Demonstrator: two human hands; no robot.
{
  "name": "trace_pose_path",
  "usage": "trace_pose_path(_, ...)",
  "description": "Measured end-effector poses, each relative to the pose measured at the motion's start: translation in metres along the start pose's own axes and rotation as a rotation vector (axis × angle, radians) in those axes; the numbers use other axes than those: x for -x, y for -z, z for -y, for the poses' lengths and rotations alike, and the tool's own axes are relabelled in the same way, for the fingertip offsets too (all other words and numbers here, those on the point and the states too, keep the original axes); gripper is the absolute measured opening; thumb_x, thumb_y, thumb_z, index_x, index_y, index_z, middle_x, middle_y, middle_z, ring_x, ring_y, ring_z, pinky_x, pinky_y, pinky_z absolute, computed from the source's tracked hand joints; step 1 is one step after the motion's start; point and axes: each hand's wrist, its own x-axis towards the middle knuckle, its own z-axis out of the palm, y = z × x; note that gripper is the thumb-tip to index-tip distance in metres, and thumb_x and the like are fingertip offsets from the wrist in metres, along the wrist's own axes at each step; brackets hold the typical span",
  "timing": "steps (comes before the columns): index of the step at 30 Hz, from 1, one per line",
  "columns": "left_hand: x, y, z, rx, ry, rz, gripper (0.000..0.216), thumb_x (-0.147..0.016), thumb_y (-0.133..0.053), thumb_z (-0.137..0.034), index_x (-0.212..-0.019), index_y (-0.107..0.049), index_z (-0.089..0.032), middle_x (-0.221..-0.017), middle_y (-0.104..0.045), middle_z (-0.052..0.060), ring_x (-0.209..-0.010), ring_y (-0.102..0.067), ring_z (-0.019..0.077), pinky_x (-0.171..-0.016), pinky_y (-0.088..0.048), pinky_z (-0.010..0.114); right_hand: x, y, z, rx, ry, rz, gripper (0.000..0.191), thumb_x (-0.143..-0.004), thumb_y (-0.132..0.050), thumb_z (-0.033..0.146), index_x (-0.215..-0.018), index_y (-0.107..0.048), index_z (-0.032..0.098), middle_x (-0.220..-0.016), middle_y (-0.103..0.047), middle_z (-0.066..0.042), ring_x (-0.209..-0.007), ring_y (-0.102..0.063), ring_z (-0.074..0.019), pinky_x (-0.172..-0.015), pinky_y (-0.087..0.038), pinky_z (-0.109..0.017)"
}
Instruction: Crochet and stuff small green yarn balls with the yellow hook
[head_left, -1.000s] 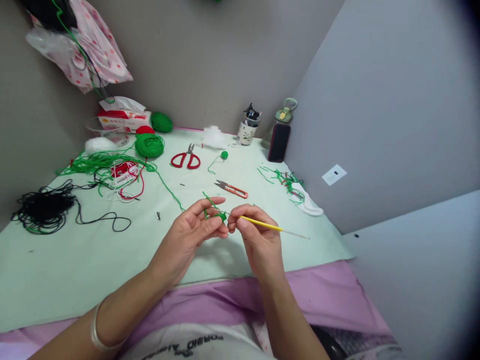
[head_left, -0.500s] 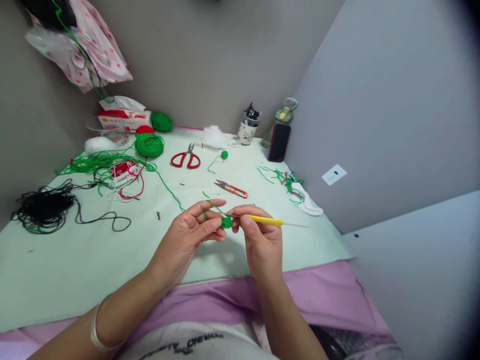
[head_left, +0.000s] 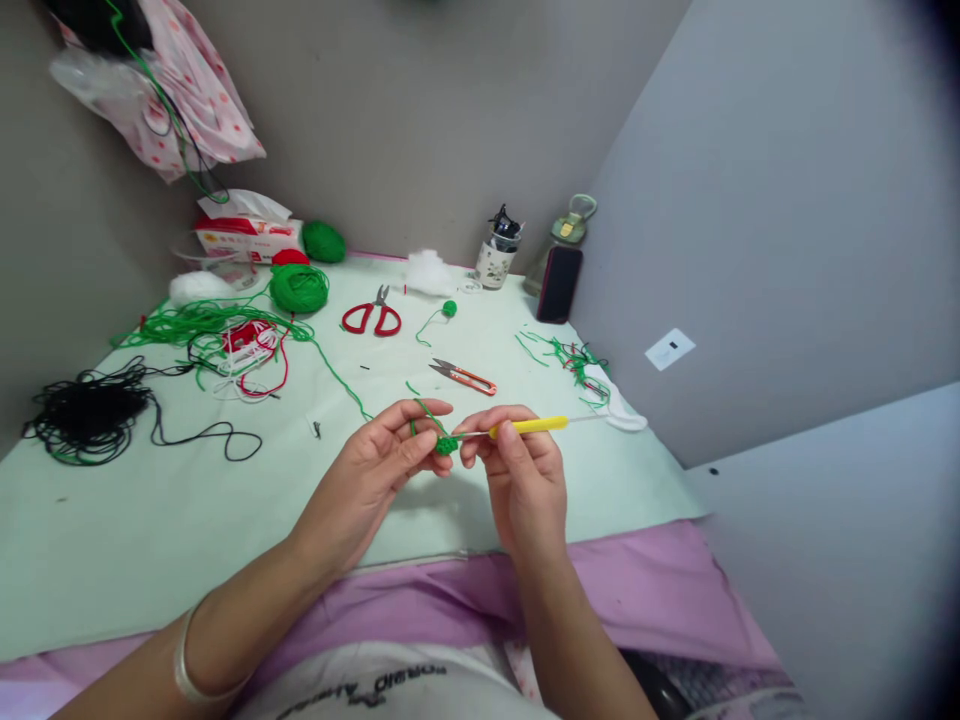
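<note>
My left hand (head_left: 379,470) pinches a small green crochet piece (head_left: 447,445) between thumb and fingers, with green yarn (head_left: 341,385) looped over the forefinger and trailing back to a green yarn ball (head_left: 298,289). My right hand (head_left: 517,475) is closed on a yellow-handled crochet hook (head_left: 529,427); the hook's metal tip points left into the green piece. Both hands hover just above the pale green table (head_left: 150,530), near its front edge.
On the table lie orange thread snips (head_left: 465,377), red scissors (head_left: 373,319), a black yarn tangle (head_left: 90,415), mixed green, red and white yarn (head_left: 225,340), yarn scraps (head_left: 574,362), a tissue box (head_left: 244,232), a cup (head_left: 495,262) and a dark phone (head_left: 558,285).
My right hand has swung the hook's handle upward and nearer level, and the tip now sits in the green piece. My left hand has hardly moved.
</note>
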Motion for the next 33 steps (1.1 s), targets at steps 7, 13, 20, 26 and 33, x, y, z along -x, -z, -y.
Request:
trace_pose_path(7,0.001,0.0,-0.001,-0.089,-0.035,-0.047,0.023,-0.089,-0.077,-0.03,-0.111,-0.075,-0.021,-0.083,-0.065,-0.002,-0.075,-0.063,0.0135,-0.081,-0.05,0.028,0.006,0.004,0.007,0.242,0.179,0.074,0.019,-0.103,-0.056,0.031,-0.097,-0.072,0.023,-0.094,-0.074,-0.004,-0.076,-0.067,-0.0154,-0.072,-0.056,-0.032)
trace_pose_path(13,0.0,0.007,0.005,-0.2,-0.09,-0.062,0.026,-0.088,-0.078,-0.03,-0.113,-0.075,-0.024,-0.087,-0.066,-0.001,-0.081,-0.062,0.0146,-0.083,-0.05,0.028,0.013,0.006,0.012,0.652,0.494,0.17,0.025,-0.102,-0.05,0.012,-0.111,-0.068,0.026,-0.099,-0.074,-0.005,-0.09,-0.069,-0.0185,-0.08,-0.056,-0.035)
trace_pose_path(20,0.002,0.005,0.01,-0.21,-0.168,-0.162,0.03,-0.08,-0.084,-0.022,-0.109,-0.076,-0.024,-0.087,-0.066,-0.002,-0.08,-0.062,0.0121,-0.076,-0.052,0.022,0.016,0.007,-0.004,1.0,0.807,0.257,0.045,-0.093,-0.057,0.005,-0.134,-0.061,0.024,-0.108,-0.075,-0.012,-0.095,-0.07,-0.0232,-0.078,-0.059,-0.037)
trace_pose_path(26,0.004,-0.001,0.0,0.06,0.122,-0.041,0.042,-0.078,-0.085,-0.027,-0.118,-0.075,-0.018,-0.063,-0.05,-0.008,-0.045,-0.025,0.0016,-0.041,-0.026,0.015,0.018,0.007,-0.01,1.045,0.849,0.158,0.046,-0.095,-0.058,0.009,-0.131,-0.067,0.036,-0.111,-0.074,-0.007,-0.099,-0.071,-0.0235,-0.081,-0.06,-0.038)
trace_pose_path(33,0.001,0.005,-0.009,0.118,0.132,-0.009,0.035,-0.081,-0.083,-0.021,-0.115,-0.078,-0.02,-0.056,-0.04,-0.011,-0.041,-0.02,-0.0003,-0.04,-0.021,0.014,0.008,0.0,0.003,0.395,0.385,0.025,0.02,-0.102,-0.056,0.022,-0.098,-0.075,0.026,-0.087,-0.07,-0.004,-0.073,-0.064,-0.0169,-0.066,-0.055,-0.034)
